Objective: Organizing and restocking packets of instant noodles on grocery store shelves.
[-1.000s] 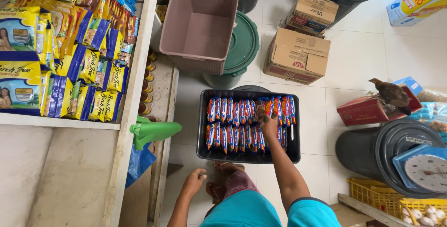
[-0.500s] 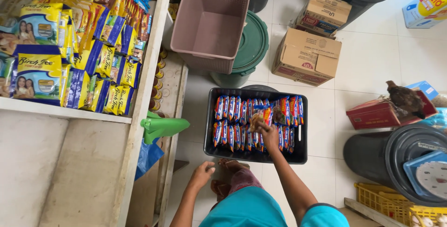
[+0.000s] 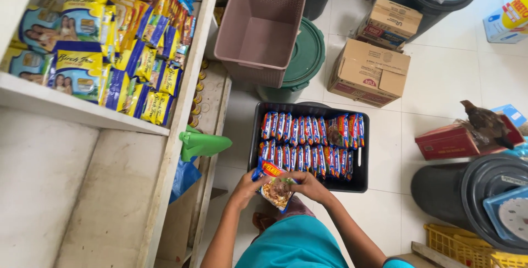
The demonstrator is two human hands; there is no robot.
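Observation:
A black crate (image 3: 362,164) on the tiled floor holds rows of blue and red snack packets (image 3: 308,141). Both my hands hold one such packet (image 3: 275,183) just in front of the crate's near edge. My left hand (image 3: 246,186) grips the packet's left side. On its right side sits my right hand (image 3: 308,184), fingers curled over the top. The packet lies flat, its printed face up.
White shelves (image 3: 82,119) at left carry yellow and blue packets (image 3: 137,64). A pink basket (image 3: 264,26) rests on a green bin lid (image 3: 308,59). Cardboard boxes (image 3: 368,70), dark barrels (image 3: 467,196), a yellow crate (image 3: 456,246) and a chicken (image 3: 484,122) stand on the right.
My right hand lifted a packet out of the crate and drew it back toward me. My left hand came up and took hold of it too.

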